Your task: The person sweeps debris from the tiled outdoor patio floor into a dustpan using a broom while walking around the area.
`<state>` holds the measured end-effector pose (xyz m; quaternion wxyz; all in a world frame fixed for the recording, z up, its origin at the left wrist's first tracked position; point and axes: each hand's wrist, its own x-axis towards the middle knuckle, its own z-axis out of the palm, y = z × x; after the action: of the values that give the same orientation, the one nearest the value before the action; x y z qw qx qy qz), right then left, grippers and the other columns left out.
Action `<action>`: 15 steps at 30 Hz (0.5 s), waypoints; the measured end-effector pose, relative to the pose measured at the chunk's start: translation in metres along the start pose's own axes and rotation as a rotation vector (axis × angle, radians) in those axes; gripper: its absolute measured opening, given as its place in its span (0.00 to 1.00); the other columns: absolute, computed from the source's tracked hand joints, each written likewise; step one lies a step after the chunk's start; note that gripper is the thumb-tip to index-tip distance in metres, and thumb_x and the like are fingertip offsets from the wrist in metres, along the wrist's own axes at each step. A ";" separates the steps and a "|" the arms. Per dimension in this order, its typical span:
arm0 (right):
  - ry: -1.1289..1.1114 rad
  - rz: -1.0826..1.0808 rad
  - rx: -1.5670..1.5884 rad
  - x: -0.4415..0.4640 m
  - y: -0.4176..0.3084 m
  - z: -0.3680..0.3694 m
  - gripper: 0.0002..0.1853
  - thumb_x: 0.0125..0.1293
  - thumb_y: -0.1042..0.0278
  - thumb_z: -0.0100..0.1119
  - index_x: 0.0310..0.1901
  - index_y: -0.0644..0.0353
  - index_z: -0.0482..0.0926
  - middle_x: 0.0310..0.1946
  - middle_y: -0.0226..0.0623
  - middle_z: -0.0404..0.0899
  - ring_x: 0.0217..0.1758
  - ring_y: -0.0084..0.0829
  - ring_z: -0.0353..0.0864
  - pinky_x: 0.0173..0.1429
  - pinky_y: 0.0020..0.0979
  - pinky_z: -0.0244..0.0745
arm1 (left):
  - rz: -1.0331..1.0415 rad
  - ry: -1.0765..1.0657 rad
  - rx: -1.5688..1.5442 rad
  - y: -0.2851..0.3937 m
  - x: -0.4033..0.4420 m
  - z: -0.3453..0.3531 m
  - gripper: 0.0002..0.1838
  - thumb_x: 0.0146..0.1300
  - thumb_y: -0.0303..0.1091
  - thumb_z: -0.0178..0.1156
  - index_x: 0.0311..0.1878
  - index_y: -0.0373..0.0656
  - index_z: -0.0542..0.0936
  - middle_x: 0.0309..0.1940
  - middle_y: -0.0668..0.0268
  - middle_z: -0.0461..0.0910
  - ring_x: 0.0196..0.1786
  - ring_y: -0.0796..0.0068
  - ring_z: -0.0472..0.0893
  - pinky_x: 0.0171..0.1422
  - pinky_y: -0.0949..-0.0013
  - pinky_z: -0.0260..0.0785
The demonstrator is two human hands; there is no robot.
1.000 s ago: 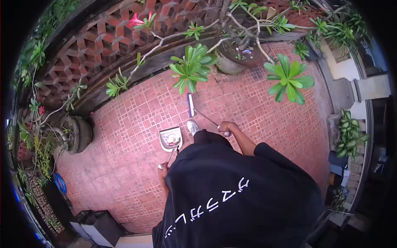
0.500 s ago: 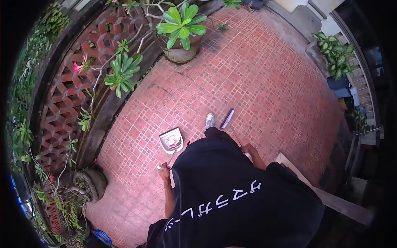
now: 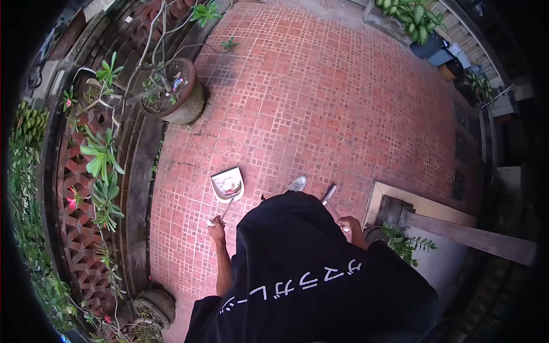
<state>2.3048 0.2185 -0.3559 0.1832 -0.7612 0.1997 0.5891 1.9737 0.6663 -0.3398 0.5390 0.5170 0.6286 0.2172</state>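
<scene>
My left hand (image 3: pixel 216 230) is closed round the handle of a white long-handled dustpan (image 3: pixel 223 198), which is at floor level ahead of me. Reddish, green and pale litter (image 3: pixel 230 187) lies in its pan. On the other side, my right hand (image 3: pixel 350 223) grips the pale-ended handle of a broom (image 3: pixel 329 194). The broom head is low, just right of my shoe (image 3: pixel 298 183); my dark shirt and the angle hide part of its handle.
Red patterned tiles (image 3: pixel 274 126) cover the floor. A large potted plant (image 3: pixel 186 108) stands ahead left, by a brick lattice wall (image 3: pixel 86 246). Close on my right are a post base (image 3: pixel 394 210) and a leafy plant (image 3: pixel 403 243). Bins (image 3: pixel 440 56) stand far right.
The view has moved forward and turned, bringing the post base and leafy plant into sight. The broom head has come back nearer my body. Both hands keep their holds.
</scene>
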 end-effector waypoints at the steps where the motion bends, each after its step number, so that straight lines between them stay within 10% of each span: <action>1: -0.009 0.007 0.011 0.005 0.002 -0.010 0.06 0.44 0.71 0.55 0.27 0.58 0.76 0.19 0.31 0.74 0.19 0.23 0.72 0.20 0.29 0.66 | 0.003 -0.006 0.015 0.010 0.005 0.016 0.15 0.57 0.38 0.51 0.33 0.33 0.78 0.19 0.63 0.73 0.21 0.76 0.73 0.23 0.73 0.65; 5: -0.254 -0.109 0.208 -0.010 0.012 -0.049 0.03 0.46 0.70 0.55 0.25 0.57 0.73 0.15 0.29 0.69 0.17 0.23 0.69 0.18 0.28 0.62 | 0.046 0.032 0.176 0.041 0.022 0.089 0.15 0.56 0.38 0.52 0.32 0.33 0.78 0.16 0.64 0.72 0.20 0.76 0.71 0.23 0.72 0.62; 7: -0.014 -0.217 0.860 -0.089 -0.011 -0.051 0.04 0.45 0.70 0.55 0.21 0.57 0.70 0.15 0.28 0.68 0.17 0.23 0.68 0.18 0.26 0.60 | 0.088 0.028 0.026 0.059 0.030 0.126 0.14 0.55 0.37 0.52 0.30 0.33 0.77 0.15 0.64 0.71 0.19 0.76 0.71 0.23 0.72 0.62; 10: -0.068 -0.234 0.840 -0.048 0.029 -0.062 0.03 0.46 0.70 0.56 0.22 0.56 0.72 0.16 0.29 0.69 0.17 0.23 0.69 0.19 0.26 0.60 | 0.071 -0.003 0.018 0.104 0.034 0.180 0.14 0.56 0.36 0.52 0.30 0.33 0.77 0.15 0.64 0.72 0.19 0.76 0.71 0.23 0.73 0.62; 12: 0.393 -0.919 0.053 -0.051 0.053 -0.065 0.15 0.54 0.61 0.55 0.39 0.62 0.77 0.33 0.33 0.76 0.38 0.26 0.75 0.46 0.30 0.68 | 0.065 -0.032 0.021 0.128 0.042 0.211 0.14 0.56 0.36 0.52 0.30 0.33 0.77 0.16 0.65 0.72 0.19 0.76 0.71 0.23 0.73 0.62; 15: 0.394 -0.893 0.109 -0.040 0.053 -0.095 0.14 0.54 0.61 0.55 0.39 0.62 0.77 0.32 0.33 0.76 0.37 0.25 0.75 0.45 0.30 0.68 | 0.103 -0.106 -0.017 0.159 0.052 0.258 0.13 0.56 0.35 0.52 0.33 0.32 0.77 0.16 0.65 0.72 0.19 0.77 0.71 0.23 0.74 0.61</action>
<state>2.3461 0.1280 -0.2971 0.4162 -0.8587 -0.0847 0.2867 2.2784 0.6978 -0.3150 0.5640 0.5547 0.5700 0.2222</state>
